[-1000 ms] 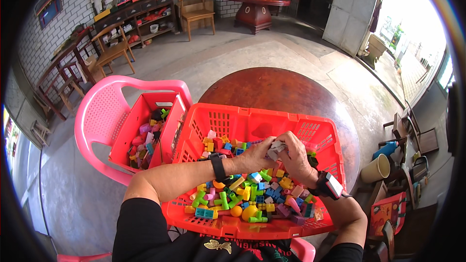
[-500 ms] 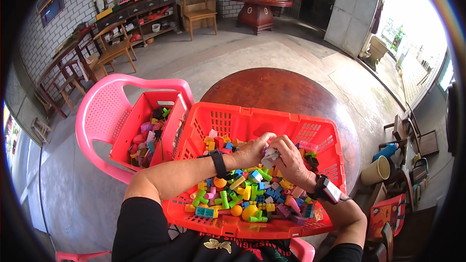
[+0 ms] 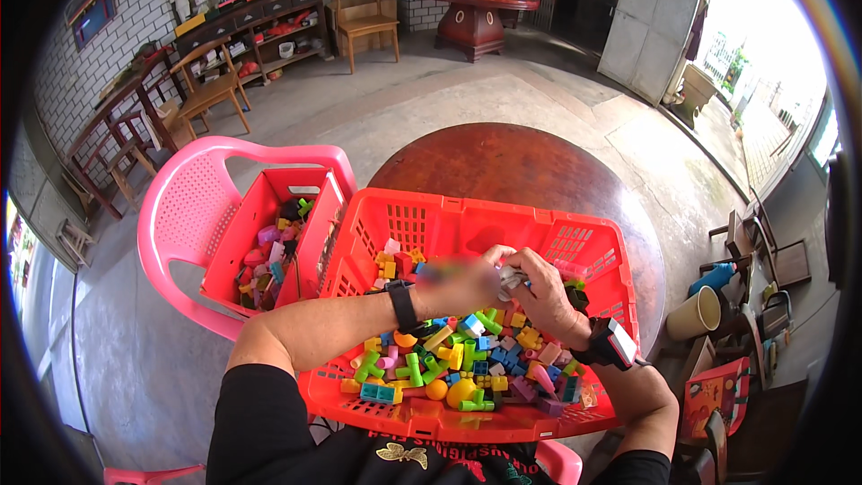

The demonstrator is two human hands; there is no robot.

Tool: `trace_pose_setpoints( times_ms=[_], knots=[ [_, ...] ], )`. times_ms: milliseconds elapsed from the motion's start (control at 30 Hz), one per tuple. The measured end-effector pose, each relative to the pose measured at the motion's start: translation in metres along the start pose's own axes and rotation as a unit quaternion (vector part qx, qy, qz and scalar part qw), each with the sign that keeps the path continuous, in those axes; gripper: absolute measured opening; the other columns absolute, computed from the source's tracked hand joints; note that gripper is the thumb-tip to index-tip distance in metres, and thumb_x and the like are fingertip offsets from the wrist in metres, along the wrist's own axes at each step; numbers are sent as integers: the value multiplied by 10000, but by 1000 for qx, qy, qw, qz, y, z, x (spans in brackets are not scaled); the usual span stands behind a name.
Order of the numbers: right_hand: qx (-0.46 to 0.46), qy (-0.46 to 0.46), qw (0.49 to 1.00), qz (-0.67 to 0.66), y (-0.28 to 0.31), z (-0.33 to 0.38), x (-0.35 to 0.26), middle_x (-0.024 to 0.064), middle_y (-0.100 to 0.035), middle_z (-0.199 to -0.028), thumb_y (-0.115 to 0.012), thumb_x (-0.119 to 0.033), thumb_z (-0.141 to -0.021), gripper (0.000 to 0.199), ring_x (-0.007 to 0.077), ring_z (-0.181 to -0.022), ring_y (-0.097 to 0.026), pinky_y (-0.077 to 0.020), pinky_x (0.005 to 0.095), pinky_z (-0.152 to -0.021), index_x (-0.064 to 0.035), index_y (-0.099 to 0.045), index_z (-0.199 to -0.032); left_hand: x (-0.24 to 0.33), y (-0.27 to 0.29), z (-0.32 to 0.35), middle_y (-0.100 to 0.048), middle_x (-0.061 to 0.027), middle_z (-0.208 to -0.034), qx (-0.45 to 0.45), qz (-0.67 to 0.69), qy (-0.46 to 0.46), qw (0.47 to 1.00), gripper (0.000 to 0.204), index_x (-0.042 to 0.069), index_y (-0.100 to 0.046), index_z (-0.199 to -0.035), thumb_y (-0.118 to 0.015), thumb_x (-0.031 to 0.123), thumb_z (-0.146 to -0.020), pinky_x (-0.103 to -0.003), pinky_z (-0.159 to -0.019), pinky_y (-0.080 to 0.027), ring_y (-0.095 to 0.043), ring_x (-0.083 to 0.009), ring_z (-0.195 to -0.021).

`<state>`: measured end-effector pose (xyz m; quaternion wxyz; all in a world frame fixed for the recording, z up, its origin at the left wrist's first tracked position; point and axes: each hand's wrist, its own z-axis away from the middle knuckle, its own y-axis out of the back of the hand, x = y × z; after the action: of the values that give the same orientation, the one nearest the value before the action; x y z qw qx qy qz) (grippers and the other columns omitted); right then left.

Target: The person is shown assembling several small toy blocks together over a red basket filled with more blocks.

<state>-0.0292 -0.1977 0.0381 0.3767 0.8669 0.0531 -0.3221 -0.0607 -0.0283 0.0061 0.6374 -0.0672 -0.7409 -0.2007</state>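
You wear black top (image 3: 269,431), short sleeves, small gold emblem (image 3: 398,454) on chest. Your left wrist: plain black band (image 3: 403,305). Your right wrist: black watch (image 3: 613,344) with square face, red detail on it. Forearms bare.

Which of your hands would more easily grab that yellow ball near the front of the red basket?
Probably the left hand: its forearm crosses just above the yellow ball in the red basket, while the right hand sits farther back, fingers around a small grey piece.
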Motion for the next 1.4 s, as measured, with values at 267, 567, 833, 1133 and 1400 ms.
trace_pose_setpoints(
  times_ms=[267,567,833,1133,1400],
  knots=[
    [34,0,999,37,-3,1,9,150,-513,-886,-551,66,-676,318,346,-838,-567,-479,383,-702,-22,-531,-981,13,-1,5,-527,-109,-1151,35,-58,-65,996,826,81,-272,-1370,-727,30,-683,-323,-893,-451,-543,-190,-1081],
    [82,-168,977,-100,6,0,26,121,-579,-838,-495,23,-824,181,227,-690,-598,-484,321,-606,-33,-483,-995,3,2,-2,-519,-80,-1125,58,87,-23,994,751,64,-307,-1336,-765,182,-752,-305,-881,-452,-539,-155,-1017],
    [33,-308,833,-458,5,0,4,11,-581,-869,-498,-85,-906,147,70,-736,-565,-465,207,-630,-21,-520,-1037,26,-4,5,-511,-105,-1206,151,-179,-239,943,655,97,-452,-1272,-768,247,-718,-371,-968,-388,-492,-275,-1115],
    [5,-276,882,-381,1,4,-2,-1,-538,-812,-444,-81,-926,112,59,-669,-514,-406,202,-533,-59,-528,-997,21,7,3,-506,-107,-1240,90,-337,-347,871,645,83,-472,-1255,-766,159,-686,-406,-977,-382,-473,-289,-1140],
    [-151,-280,889,-330,18,3,-6,24,-573,-772,-472,-133,-899,148,70,-638,-512,-408,219,-549,-33,-571,-947,34,6,13,-487,-116,-1174,37,-370,-368,853,561,86,-482,-1193,-752,150,-706,-412,-902,-404,-477,-318,-1074]
  ],
)
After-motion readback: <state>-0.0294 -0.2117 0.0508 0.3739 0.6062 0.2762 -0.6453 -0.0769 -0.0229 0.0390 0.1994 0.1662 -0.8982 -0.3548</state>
